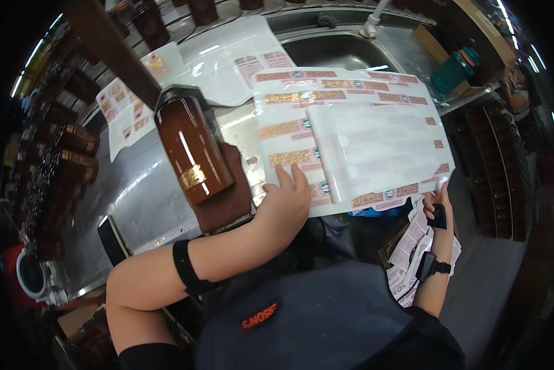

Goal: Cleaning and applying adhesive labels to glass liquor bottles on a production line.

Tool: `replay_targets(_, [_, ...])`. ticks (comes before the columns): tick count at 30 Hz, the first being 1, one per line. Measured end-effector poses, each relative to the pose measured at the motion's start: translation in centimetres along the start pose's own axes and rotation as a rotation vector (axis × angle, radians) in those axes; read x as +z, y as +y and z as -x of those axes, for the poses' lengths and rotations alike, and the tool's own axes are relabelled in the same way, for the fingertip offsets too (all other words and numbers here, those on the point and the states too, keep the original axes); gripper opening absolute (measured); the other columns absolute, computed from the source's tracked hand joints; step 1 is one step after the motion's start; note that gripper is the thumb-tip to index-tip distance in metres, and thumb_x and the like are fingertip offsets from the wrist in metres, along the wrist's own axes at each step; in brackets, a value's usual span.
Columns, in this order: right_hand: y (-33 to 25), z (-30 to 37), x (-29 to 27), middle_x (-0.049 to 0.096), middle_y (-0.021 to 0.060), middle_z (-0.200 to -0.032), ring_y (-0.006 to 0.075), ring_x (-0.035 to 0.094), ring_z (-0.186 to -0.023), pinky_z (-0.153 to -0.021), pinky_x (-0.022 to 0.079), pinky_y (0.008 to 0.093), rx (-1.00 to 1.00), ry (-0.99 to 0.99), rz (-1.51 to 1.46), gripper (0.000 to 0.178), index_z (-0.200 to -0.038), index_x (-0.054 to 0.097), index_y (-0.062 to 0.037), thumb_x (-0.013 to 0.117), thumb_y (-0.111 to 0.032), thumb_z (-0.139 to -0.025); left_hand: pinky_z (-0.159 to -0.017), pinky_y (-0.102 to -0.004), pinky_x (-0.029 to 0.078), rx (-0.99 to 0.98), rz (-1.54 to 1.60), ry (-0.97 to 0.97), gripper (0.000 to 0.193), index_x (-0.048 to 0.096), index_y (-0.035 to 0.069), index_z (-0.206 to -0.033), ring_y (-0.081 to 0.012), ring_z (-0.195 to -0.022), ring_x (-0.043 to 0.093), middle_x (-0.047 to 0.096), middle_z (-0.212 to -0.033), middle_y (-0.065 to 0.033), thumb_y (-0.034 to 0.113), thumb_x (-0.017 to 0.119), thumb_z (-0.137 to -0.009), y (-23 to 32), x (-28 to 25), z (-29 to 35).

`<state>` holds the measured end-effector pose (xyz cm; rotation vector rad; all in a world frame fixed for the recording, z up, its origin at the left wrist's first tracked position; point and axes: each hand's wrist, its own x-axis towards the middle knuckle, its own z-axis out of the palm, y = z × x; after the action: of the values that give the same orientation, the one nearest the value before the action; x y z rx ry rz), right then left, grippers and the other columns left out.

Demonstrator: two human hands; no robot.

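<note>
A large white sheet of printed labels (289,145), pink and gold strips with small green round marks, spreads in front of me. Its clear film (382,151) or backing is folded over the middle and right part. My left hand (287,197) lies at the sheet's lower left with fingers stretched out. At the lower right corner, my right hand (440,206) pinches the sheet's edge; a small black piece sits against its fingers. Left of the sheet, a brown glossy square bottle (194,151) with a gold label lies tilted over a brown cloth (231,194).
A metal sink (332,50) with a white tap is behind the sheet. A teal bottle (454,71) stands at the far right by a cardboard box (480,31). Many brown bottles (70,151) line the left. Scrap label paper (413,240) fills a container below my right hand. A phone-like black object (111,239) lies left.
</note>
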<state>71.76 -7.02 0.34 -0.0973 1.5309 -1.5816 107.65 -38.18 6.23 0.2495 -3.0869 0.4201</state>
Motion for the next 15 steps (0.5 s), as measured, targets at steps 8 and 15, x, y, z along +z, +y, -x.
replay_targets(8, [-3.7, -3.5, 4.5, 0.049, -0.0038, -0.059, 0.0056, 0.033, -0.04, -0.033, 0.021, 0.0221, -0.213, 0.269, -0.151, 0.022, -0.08, 0.057, -0.0095, 0.064, -0.026, -0.094, -0.056, -0.0327, 0.057, 0.059, 0.158, 0.07, 0.036, 0.061, -0.009, -0.105, -0.0418, -0.102, 0.062, 0.057, -0.118, -0.0267, 0.01, 0.062, -0.075, 0.3, -0.2, -1.0])
replay_targets(15, [-8.5, -3.1, 1.9, 0.068, 0.0123, -0.07, 0.0144, 0.055, -0.051, -0.05, 0.043, 0.0269, -0.124, 0.648, 0.821, 0.058, -0.083, 0.065, 0.0067, 0.066, -0.051, -0.086, -0.077, -0.0373, 0.057, 0.045, 0.431, -0.011, 0.052, 0.055, -0.006, -0.115, -0.0429, -0.116, 0.053, 0.053, -0.127, -0.0246, 0.025, 0.073, -0.077, -0.6, -2.8, -1.5])
